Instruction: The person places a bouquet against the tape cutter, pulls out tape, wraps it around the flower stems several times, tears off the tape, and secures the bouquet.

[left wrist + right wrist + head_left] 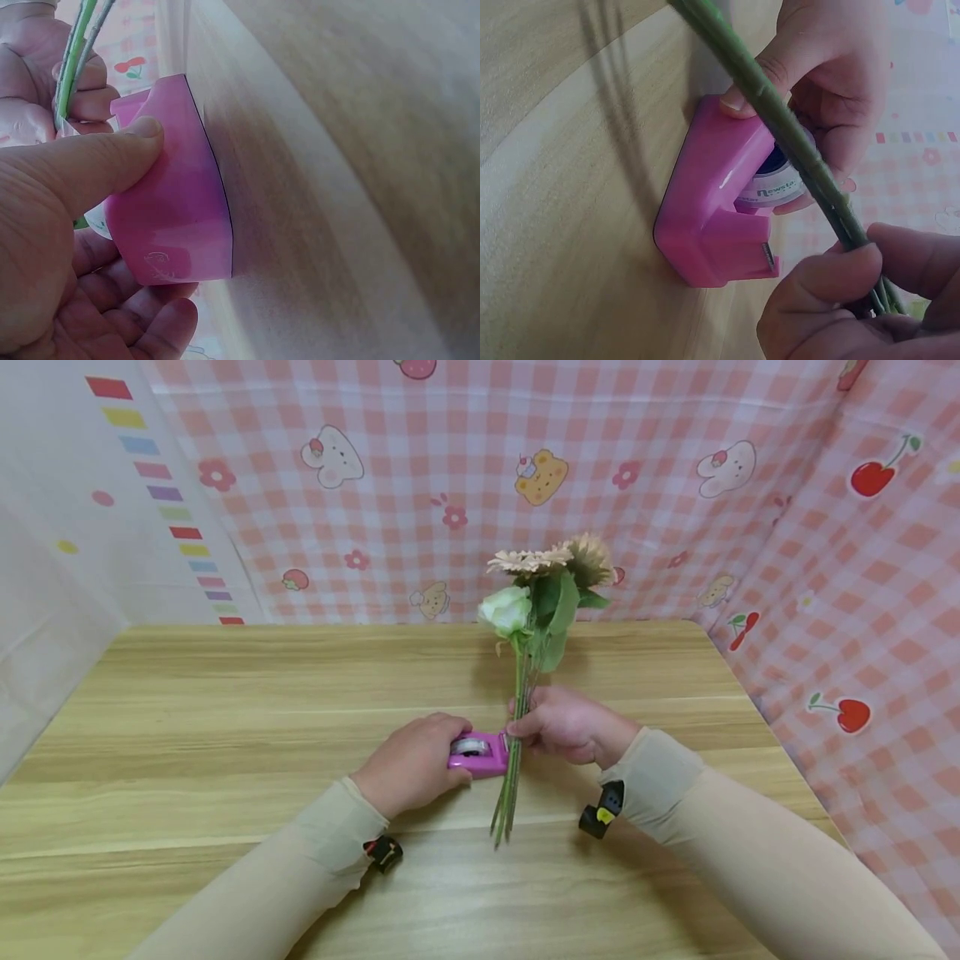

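My left hand (416, 760) grips a pink tape dispenser (480, 766) on the tabletop, its thumb pressed against one side in the left wrist view. A roll of tape (780, 184) sits in the dispenser, and its toothed cutter (768, 256) faces my right hand (572, 727). Thumb and fingers of the right hand pinch a bunch of green flower stems (780, 124), just beyond the cutter end. Above that hand the bunch carries a white rose (506, 610), a pale daisy-like flower (528, 561), a fluffy beige bloom (591, 558) and green leaves (558, 610). The stems' lower ends hang free.
A wood-grain table (225, 693) lies under both hands. Pink checked cloth (420, 485) with cartoon prints hangs behind it, and more cloth (862, 610) closes off the right. At the left hangs a whitish cloth (67, 593). Each wrist wears a small black camera (602, 810).
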Demonstrator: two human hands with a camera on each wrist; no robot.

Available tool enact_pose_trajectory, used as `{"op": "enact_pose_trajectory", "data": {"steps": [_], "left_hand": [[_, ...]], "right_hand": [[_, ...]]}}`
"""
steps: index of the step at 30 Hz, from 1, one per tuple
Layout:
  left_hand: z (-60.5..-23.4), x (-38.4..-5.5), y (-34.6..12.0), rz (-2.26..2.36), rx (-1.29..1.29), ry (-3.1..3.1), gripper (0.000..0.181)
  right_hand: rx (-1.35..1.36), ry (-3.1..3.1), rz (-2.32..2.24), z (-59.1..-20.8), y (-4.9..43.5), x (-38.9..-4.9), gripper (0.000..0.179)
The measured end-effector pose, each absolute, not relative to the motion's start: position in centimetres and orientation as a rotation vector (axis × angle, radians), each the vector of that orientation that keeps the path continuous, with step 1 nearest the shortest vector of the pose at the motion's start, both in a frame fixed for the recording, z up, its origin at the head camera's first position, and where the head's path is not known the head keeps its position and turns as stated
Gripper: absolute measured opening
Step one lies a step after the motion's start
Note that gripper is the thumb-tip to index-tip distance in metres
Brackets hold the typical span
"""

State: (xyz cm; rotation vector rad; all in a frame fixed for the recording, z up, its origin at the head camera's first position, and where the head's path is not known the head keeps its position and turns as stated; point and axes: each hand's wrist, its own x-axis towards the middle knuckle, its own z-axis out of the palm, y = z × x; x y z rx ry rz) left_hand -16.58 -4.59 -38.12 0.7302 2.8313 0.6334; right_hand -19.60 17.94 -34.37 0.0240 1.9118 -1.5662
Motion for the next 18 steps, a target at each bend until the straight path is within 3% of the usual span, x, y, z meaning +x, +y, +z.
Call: {"op": "enact_pose_trajectory", "data": {"steps": [12, 18], "left_hand": [[-37.99, -16.47, -4.55, 0.633, 0.729, 2.835, 0.065], [-38.03, -16.52, -4.54, 0.627, 0.724, 2.832, 0.065]], "right_hand": [[0.106, 1.852, -1.596, -34.27, 17.75, -19.73, 0.031], [0.124, 1.829, -1.628, -34.19, 17.62, -19.64, 0.029]]}}
